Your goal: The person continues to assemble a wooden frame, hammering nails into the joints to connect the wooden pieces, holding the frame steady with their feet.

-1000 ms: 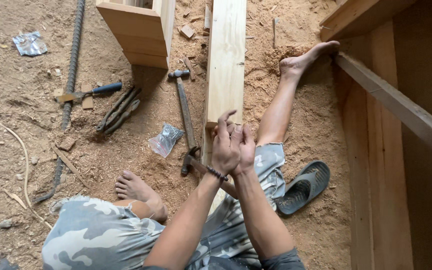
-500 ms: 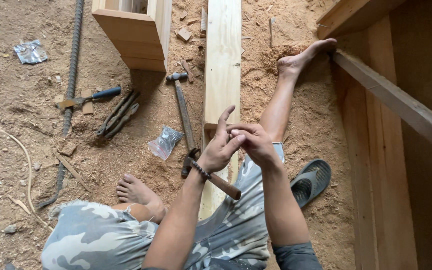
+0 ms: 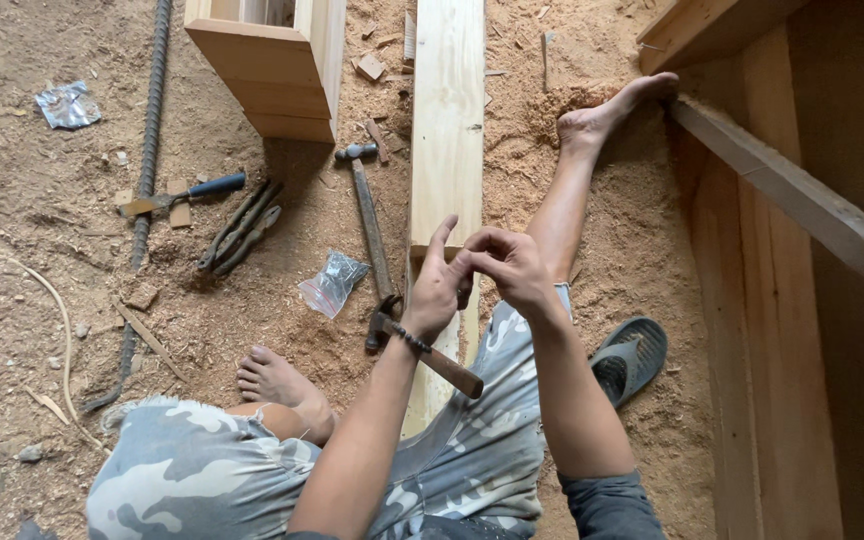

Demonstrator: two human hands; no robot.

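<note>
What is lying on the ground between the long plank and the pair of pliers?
In the head view, a long-handled hammer lies between the plank and the pliers, with a crumpled clear plastic bag nearer the person.

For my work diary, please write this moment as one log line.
left hand: touching right hand | right hand: fingers pinched | below: plank | beside: claw hammer

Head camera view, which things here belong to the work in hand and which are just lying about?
In hand: left hand and right hand meeting over the long plank; claw hammer under the wrist.

Lying about: second hammer, chisel, plastic bag, wooden box, sandal, rebar.
</note>
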